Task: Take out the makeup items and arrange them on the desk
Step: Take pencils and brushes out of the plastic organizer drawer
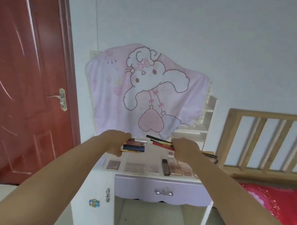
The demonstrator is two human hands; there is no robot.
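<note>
My left hand point(117, 141) grips a stack of flat makeup compacts point(134, 146), pink on top and dark blue below, above the back of the white desk point(157, 154). My right hand point(185, 149) holds a bundle of dark brushes and a red box point(161, 143) pointing left. Along the desk's front edge lie a brown palette point(113, 164), a patterned palette point(134, 167), a pale compact point(154, 168), a dark tube point(165, 167) and two pink palettes point(181, 170). A small jar point(170, 155) stands behind them.
A lilac drawer point(161, 189) with a bow handle is closed under the desktop. A pink cartoon cloth point(145, 94) covers the mirror. White shelves point(205, 124) rise at the right. A red door point(26, 78) stands left, a wooden bed frame point(266, 139) with red bedding right.
</note>
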